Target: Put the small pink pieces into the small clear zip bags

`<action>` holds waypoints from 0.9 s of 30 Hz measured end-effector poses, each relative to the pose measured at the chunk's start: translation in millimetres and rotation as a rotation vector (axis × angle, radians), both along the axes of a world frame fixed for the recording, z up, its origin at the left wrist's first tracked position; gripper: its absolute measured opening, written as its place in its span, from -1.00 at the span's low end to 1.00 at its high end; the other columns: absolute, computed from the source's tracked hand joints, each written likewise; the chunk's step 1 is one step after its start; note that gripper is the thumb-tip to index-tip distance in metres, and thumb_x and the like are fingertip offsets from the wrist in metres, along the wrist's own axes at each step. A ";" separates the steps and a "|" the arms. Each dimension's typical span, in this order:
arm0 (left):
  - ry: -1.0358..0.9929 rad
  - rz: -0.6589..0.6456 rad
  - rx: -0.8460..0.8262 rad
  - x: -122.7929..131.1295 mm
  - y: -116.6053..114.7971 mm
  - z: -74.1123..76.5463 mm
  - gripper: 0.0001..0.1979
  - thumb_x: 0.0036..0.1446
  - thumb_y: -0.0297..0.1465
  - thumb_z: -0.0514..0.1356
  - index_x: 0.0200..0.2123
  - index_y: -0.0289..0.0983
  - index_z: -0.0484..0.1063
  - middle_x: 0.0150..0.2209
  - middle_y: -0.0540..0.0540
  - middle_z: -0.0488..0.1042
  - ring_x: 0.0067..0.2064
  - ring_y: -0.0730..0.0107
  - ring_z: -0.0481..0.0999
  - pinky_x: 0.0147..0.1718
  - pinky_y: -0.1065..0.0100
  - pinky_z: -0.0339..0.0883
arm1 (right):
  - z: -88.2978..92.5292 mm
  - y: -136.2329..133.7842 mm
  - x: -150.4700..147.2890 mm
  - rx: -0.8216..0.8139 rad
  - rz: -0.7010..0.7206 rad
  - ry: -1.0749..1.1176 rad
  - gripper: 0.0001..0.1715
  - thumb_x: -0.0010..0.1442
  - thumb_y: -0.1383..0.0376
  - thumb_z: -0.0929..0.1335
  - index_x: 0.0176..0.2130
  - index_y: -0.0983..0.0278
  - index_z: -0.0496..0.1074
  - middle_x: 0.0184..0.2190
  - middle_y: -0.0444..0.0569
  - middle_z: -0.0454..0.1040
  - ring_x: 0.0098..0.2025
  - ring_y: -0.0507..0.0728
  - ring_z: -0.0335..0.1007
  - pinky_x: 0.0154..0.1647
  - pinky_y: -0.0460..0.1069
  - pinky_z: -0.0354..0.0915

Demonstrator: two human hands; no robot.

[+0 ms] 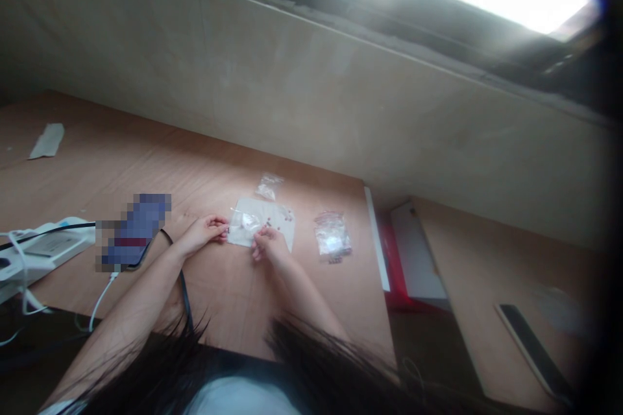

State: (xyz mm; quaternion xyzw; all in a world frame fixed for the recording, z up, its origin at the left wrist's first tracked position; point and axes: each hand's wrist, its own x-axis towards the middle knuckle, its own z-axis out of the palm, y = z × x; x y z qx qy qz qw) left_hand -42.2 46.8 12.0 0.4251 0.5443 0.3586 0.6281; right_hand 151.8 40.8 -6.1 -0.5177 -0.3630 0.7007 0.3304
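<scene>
Clear plastic pouch (249, 223) lies long axis nine-to-three o'clock, left hand (202, 237) pinched on its nine o'clock end, right hand (270, 246) closed on its six o'clock edge, how firmly hard to tell.

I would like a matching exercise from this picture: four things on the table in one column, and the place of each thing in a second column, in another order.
Things:
1. power strip
2. clear bag with white contents
3. small crumpled clear bag
4. folded paper strip

Places:
A. far left corner of the wooden table
B. just right of the right hand
C. left edge of the table, with cables
D. just beyond the white sheet

Pairs: 1-C, 2-B, 3-D, 4-A
</scene>
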 end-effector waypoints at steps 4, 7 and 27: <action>0.023 0.032 0.011 1.4 1.4 5.7 -0.70 -0.25 -0.28 0.27 -0.45 -0.39 0.38 -0.53 -0.05 0.44 -0.50 0.45 0.42 -0.42 0.36 0.32 | -0.9 -0.7 1.0 0.008 -0.006 0.013 -0.80 -0.12 0.26 0.30 -0.48 0.29 0.16 -0.71 -0.21 0.33 -0.77 -0.03 0.22 -0.82 -0.15 0.16; 0.063 0.066 0.034 2.9 2.4 12.2 -0.70 -0.27 -0.27 0.27 -0.47 -0.38 0.39 -0.53 -0.06 0.45 -0.50 0.44 0.41 -0.42 0.36 0.31 | -2.0 -1.2 1.7 0.007 -0.009 0.021 -0.79 -0.12 0.26 0.30 -0.48 0.29 0.16 -0.72 -0.21 0.32 -0.78 -0.03 0.22 -0.81 -0.15 0.16; 0.135 0.142 0.117 11.5 5.5 32.6 -0.69 -0.29 -0.28 0.28 -0.43 -0.36 0.44 -0.45 -0.08 0.48 -0.43 0.39 0.41 -0.36 0.35 0.27 | -3.4 -0.6 5.7 0.002 0.038 0.062 -0.71 -0.14 0.21 0.34 -0.46 0.29 0.15 -0.72 -0.20 0.35 -0.76 -0.03 0.24 -0.78 -0.16 0.18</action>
